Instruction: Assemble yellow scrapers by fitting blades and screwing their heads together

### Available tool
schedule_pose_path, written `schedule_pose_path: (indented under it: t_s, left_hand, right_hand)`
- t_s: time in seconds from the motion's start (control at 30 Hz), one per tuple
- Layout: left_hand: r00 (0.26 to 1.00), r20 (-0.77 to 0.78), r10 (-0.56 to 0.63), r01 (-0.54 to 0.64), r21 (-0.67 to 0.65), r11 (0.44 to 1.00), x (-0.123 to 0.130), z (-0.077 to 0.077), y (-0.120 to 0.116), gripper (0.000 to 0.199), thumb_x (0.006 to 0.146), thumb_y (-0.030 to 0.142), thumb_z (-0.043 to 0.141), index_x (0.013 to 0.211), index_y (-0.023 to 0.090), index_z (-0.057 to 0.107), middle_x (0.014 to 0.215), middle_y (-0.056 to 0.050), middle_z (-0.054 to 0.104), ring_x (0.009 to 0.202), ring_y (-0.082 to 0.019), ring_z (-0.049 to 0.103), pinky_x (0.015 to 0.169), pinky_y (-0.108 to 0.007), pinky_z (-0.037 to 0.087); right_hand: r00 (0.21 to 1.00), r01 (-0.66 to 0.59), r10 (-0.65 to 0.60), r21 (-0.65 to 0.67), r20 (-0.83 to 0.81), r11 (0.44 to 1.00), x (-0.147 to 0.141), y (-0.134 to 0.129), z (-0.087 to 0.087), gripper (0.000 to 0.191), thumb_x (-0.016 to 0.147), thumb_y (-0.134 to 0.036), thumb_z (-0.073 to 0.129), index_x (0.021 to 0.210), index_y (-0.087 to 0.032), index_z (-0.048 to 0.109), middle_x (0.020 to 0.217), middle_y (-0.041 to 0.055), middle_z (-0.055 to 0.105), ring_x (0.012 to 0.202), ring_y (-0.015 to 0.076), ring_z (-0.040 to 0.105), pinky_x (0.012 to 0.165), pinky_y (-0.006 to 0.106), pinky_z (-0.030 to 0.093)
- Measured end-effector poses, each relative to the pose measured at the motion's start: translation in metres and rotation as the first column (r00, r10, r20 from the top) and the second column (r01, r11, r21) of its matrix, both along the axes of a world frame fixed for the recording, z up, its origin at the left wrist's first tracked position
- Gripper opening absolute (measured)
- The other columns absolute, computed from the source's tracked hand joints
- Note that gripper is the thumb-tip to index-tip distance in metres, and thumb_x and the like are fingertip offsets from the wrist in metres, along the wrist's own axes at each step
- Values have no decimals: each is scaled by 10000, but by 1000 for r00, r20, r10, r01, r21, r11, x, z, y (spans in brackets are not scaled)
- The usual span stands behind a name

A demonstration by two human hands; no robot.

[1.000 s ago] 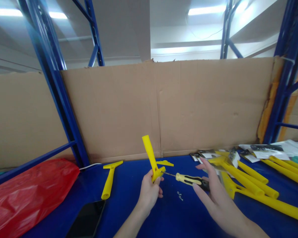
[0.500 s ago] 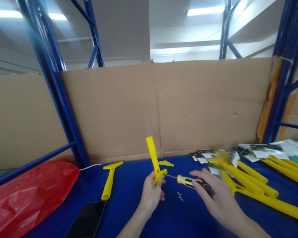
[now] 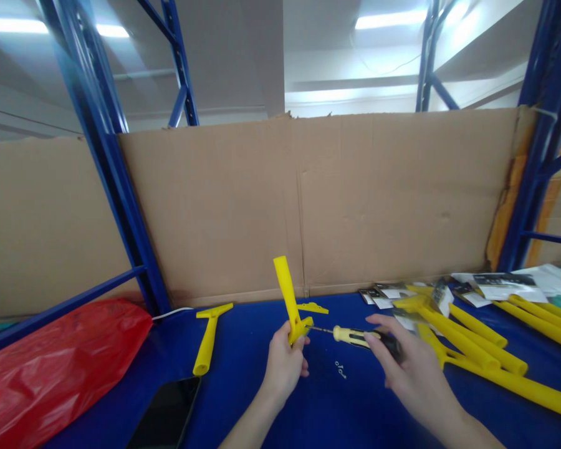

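My left hand [image 3: 284,360] is closed around the head of a yellow T-shaped scraper handle [image 3: 286,290], its shaft tilted upward. In my right hand [image 3: 409,365] is a screwdriver [image 3: 355,336] with a cream and black grip, the thumb and fingers around its rear end. The screwdriver's tip meets the side of the yellow head; the exact contact point is too small to make out. Several small screws [image 3: 340,370] lie on the blue surface below the screwdriver. Behind the held handle rests a flat yellow piece [image 3: 313,308].
Another yellow T-shaped handle [image 3: 207,340] lies at left, near a black phone [image 3: 166,415] and a red plastic bag [image 3: 70,374]. Several yellow handles [image 3: 467,340] and packets [image 3: 500,287] are piled at right. A cardboard wall [image 3: 234,212] stands behind, between blue rack posts [image 3: 135,249].
My right hand's fingers have shifted on the screwdriver grip, with the index finger lifted further from it. The handle in my left hand has barely moved.
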State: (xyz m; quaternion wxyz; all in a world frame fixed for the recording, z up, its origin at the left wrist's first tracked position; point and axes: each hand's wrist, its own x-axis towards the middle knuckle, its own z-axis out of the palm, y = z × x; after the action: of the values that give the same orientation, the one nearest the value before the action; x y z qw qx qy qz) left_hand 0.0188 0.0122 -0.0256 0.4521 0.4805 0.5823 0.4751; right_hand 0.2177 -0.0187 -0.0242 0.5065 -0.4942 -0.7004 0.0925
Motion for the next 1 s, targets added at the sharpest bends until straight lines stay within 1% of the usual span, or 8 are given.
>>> schedule_pose_path:
  t_s: [0.2, 0.37, 0.47, 0.53, 0.63, 0.7, 0.87, 1.0]
  left_hand:
    - [999, -32, 4, -4, -4, 1000, -2, 2, 3, 208, 883, 48, 393, 1051, 114, 496, 889, -52, 611, 344, 3, 442, 317, -152, 418]
    - [998, -47, -33, 33, -2, 999, -2, -2, 2, 222, 884, 60, 400, 1078, 118, 491, 895, -52, 612, 354, -2, 455, 317, -151, 416]
    - [998, -54, -30, 30, -2, 1000, -1, -3, 0, 227, 877, 54, 413, 1076, 115, 504, 881, -49, 615, 347, -4, 456, 314, -154, 414]
    - [999, -48, -10, 10, -2, 1000, -1, -1, 0, 229, 870, 44, 425, 1069, 112, 515, 868, -46, 618, 341, -6, 456, 314, -158, 417]
    - [999, -34, 3, -3, -10, 1000, -2, 1, 0, 229, 864, 41, 443, 1066, 114, 522, 858, -45, 623, 336, -8, 457, 311, -161, 417]
    - [999, -35, 3, -4, -11, 1000, -2, 2, -1, 226, 866, 42, 440, 1064, 116, 520, 864, -47, 624, 336, -8, 458, 308, -160, 415]
    - [999, -52, -6, 6, -7, 1000, -3, 0, 1, 227, 877, 48, 404, 1068, 119, 505, 875, -42, 611, 337, 1, 442, 307, -150, 407]
    - [998, -41, -55, 55, 14, 998, -3, -6, 3, 203, 879, 65, 409, 1049, 126, 502, 892, -43, 604, 346, -2, 455, 310, -153, 410]
  right_hand:
    - [997, 10, -13, 35, 81, 999, 1, -2, 2, 396, 894, -357, 443, 1268, -231, 404, 1167, 107, 571, 1022, 239, 615, 814, 373, 539]
    - [997, -13, 11, 23, 75, 1000, -1, -4, 5, 274, 925, -357, 376, 1149, -233, 472, 844, 40, 624, 739, 193, 644, 686, 318, 543]
    - [995, 73, -76, 55, 70, 996, 0, -3, 5, 405, 922, -367, 383, 1295, -210, 359, 1000, 85, 599, 786, 194, 632, 705, 324, 537]
    - [996, 13, -17, 47, 93, 999, 2, -1, 4, 473, 907, -353, 417, 1347, -232, 293, 1140, 105, 556, 821, 188, 628, 693, 309, 536]
    - [988, -70, 76, -43, 138, 997, 4, 0, 4, 337, 922, -353, 393, 1243, -255, 424, 963, 56, 623, 736, 180, 630, 643, 293, 524]
    - [990, -19, 32, -96, 140, 995, 4, 0, 4, 325, 941, -386, 345, 1205, -237, 463, 794, 27, 622, 662, 185, 620, 627, 308, 517]
    - [998, -23, 23, -9, 56, 1000, 2, -2, -1, 590, 908, -376, 419, 1422, -239, 162, 1167, 102, 530, 784, 172, 631, 694, 312, 537]
    - [997, -45, 40, 75, 61, 996, 2, -3, -1, 479, 907, -324, 434, 1361, -261, 295, 947, 43, 597, 715, 165, 625, 658, 287, 533]
